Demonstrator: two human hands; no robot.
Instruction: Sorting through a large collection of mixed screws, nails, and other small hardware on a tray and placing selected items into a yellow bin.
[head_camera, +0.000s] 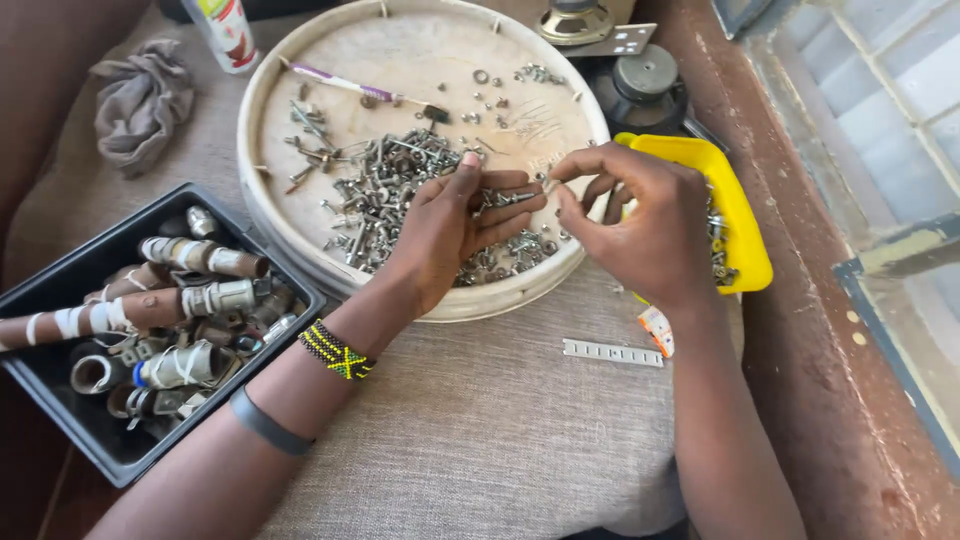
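My left hand (450, 225) hovers over a round shallow tray (262, 90) and holds several small screws and nuts on its fingers, the thumb pressed down on them. A heap of metal screws, nuts and washers (385, 185) lies in the tray under and beside it. My right hand (640, 220) is at the tray's right rim, thumb and forefinger pinched on a small screw (549, 185) that touches the pieces in the left hand. A beaded band and a dark band sit on my left wrist.
A yellow tray (745, 225) with more hardware lies right of the round tray, partly under my right hand. A black bin (60, 400) of taped tubes stands at the left. A grey rag (140, 100), a screwdriver (350, 88), a perforated metal strip (612, 352) and a reddish ledge (800, 300) are around.
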